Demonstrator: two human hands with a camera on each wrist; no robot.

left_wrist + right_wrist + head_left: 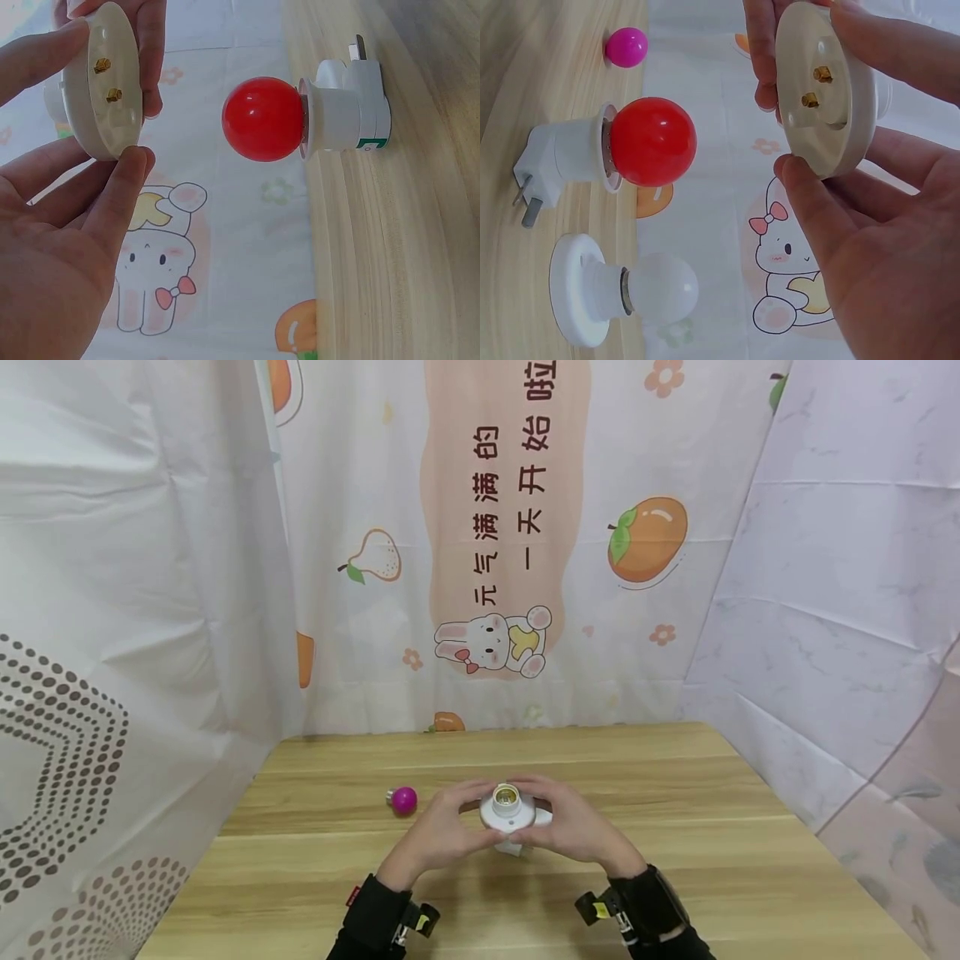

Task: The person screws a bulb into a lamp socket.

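Observation:
Both hands hold a round white lamp socket up over the table, its brass-lined opening facing the head camera. My left hand grips the rim from the left, thumb on the near side and fingers on the far side. From the right, my right hand holds the opposite edge the same way. Two brass terminals show on the socket's underside in both wrist views. Below it stands a red bulb in a white plug-in holder. Beside that is a white bulb in a round white base.
A magenta bulb lies on the wooden table, left of the hands. Printed curtains hang behind the table and at both sides.

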